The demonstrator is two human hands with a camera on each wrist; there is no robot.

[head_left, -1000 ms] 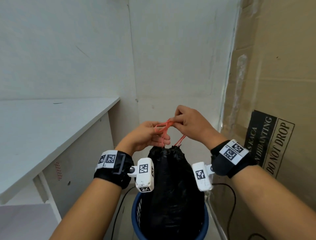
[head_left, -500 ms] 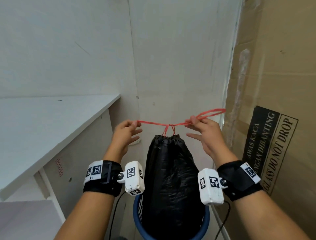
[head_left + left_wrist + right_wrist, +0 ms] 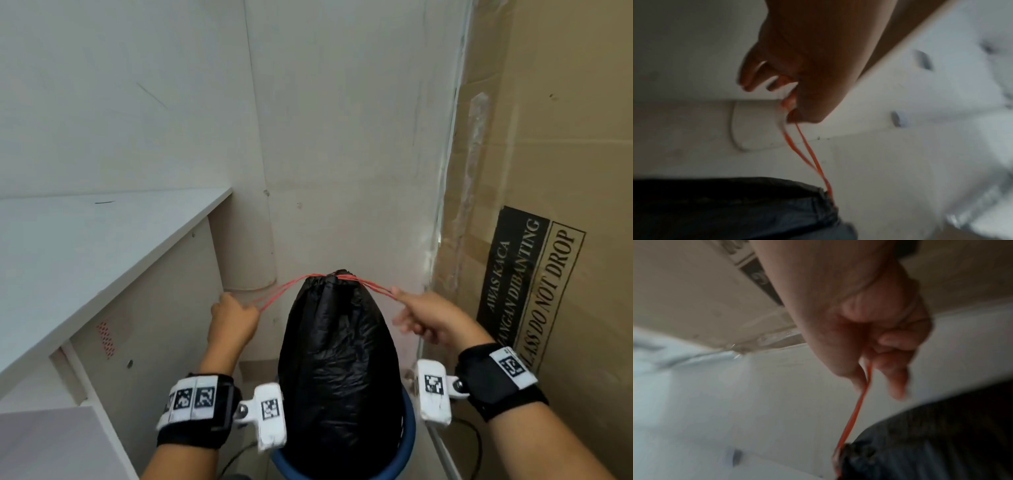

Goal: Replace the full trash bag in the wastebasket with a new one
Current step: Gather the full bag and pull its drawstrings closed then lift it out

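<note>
A full black trash bag [image 3: 337, 363] stands upright in a round blue wastebasket [image 3: 409, 442], its neck cinched tight by a red drawstring [image 3: 342, 274]. My left hand [image 3: 234, 320] pinches the left drawstring loop [image 3: 807, 151] to the left of and below the bag's top. My right hand [image 3: 428, 317] pinches the right loop [image 3: 857, 407] on the other side, with its lower fingers loose. Both loops run taut from the bag's neck [image 3: 826, 194] down to the hands.
A white desk [image 3: 102, 246] with a side panel stands close on the left. A large cardboard box [image 3: 548, 205] marked "DO NOT DROP" fills the right. White walls meet in a corner behind the bag. A black cable [image 3: 474, 442] lies on the floor at the right.
My hands went from close together above the bag, to spread apart, to lower at its sides. The drawstring loops are pulled outward and down, and the neck is tighter.
</note>
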